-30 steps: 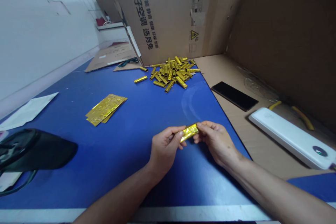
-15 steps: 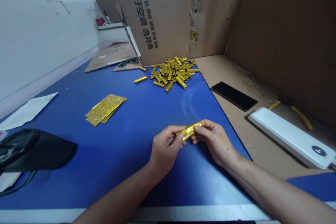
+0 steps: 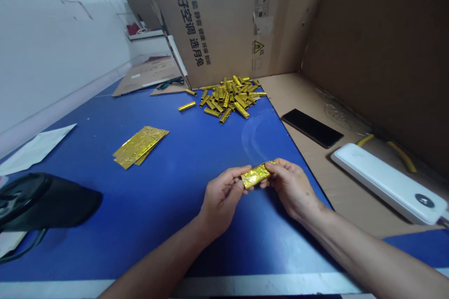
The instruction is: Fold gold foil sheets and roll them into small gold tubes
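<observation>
Left fingers: the bare left hand (image 3: 220, 198) grips the near end of the held piece between thumb and fingers.
Right fingers: the bare right hand (image 3: 294, 187) pinches its far end.
Held piece: a shiny gold foil strip (image 3: 255, 176), between both hands over the blue tabletop (image 3: 168, 205).
Long axis: from 8 o'clock to 2 o'clock.
Foil surface: crinkled and glittering, its upper face bright; the underside is hidden.
From the strip, at 3 o'clock: a white oblong power bank (image 3: 382, 180), lying on brown cardboard.
Toward 9 to 10: a fanned stack of flat gold foil sheets (image 3: 140, 146).
Toward 1 to 2: a black rectangular phone (image 3: 312, 127).
Toward 11 to 12: a heap of small gold foil tubes (image 3: 229, 96), several showing open, dark ends.
Beyond, at 12: an upright brown cardboard panel (image 3: 228, 14) with black printing.
</observation>
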`<act>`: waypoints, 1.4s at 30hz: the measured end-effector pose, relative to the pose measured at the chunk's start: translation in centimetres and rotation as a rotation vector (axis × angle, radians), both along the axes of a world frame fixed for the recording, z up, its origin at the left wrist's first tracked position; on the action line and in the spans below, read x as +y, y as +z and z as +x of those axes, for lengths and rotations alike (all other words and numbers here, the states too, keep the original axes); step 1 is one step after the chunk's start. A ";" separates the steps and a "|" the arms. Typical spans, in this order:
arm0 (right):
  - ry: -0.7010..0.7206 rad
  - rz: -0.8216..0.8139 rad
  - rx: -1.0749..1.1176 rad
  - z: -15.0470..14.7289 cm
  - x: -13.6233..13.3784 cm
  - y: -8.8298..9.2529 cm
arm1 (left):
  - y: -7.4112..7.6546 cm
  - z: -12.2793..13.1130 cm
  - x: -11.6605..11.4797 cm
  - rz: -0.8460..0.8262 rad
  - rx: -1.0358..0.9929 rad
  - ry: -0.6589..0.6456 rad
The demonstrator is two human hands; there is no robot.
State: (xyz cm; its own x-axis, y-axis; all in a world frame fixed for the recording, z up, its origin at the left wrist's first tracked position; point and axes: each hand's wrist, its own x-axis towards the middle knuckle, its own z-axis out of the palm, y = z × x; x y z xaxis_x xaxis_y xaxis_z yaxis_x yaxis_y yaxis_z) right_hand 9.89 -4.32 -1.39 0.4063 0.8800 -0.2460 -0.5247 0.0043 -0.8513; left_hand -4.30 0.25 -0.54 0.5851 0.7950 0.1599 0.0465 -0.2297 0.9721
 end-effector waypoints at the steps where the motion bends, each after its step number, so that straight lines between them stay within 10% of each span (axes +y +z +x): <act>1: -0.001 -0.004 0.005 0.1 0.0 0.0 | 0.1 0.0 0.1 0.010 0.008 -0.007; 13: 0.071 -0.068 -0.079 0.0 0.2 -0.1 | 0.0 -0.5 0.9 0.637 0.054 -0.023; 20: -0.094 0.154 -0.854 0.1 -0.9 0.2 | -0.1 -0.5 0.9 0.518 0.072 0.101; 25: 0.064 0.362 -1.403 0.1 -1.9 1.0 | -0.1 -0.5 0.8 0.482 0.135 0.091; 42: 0.102 0.348 -1.608 0.0 -1.5 0.3 | -0.9 -0.1 0.4 0.277 0.153 0.049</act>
